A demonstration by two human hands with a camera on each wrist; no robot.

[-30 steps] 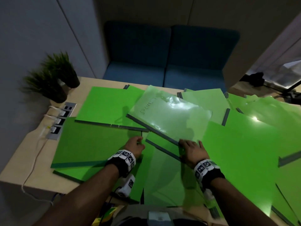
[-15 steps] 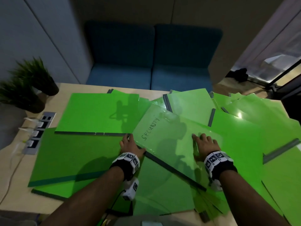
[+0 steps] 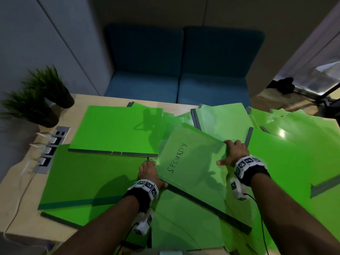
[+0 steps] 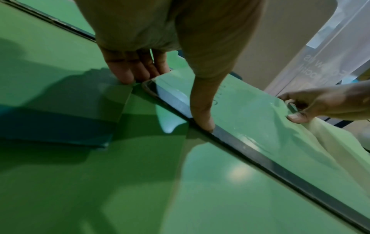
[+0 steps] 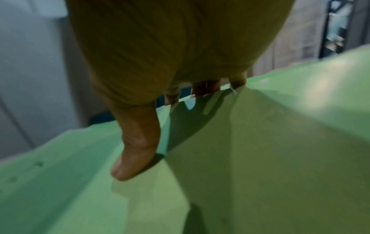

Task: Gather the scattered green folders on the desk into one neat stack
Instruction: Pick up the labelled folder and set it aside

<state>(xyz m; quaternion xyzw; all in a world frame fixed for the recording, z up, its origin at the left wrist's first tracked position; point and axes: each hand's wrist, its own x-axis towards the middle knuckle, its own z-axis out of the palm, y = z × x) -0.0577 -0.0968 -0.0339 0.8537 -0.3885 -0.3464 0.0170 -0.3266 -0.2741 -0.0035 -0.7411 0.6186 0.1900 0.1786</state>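
left hand (image 3: 149, 172) pinches SECURITY folder (image 3: 191, 159) spine edge | right hand (image 3: 234, 151) grips far edge

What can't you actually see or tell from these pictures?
- Head view: the folder count; the green folders overlap and run off the right edge.
- Head view: left hand fingers, hidden behind its own back.
- Right wrist view: right hand fingers curl past the SECURITY folder edge; picture blurred.
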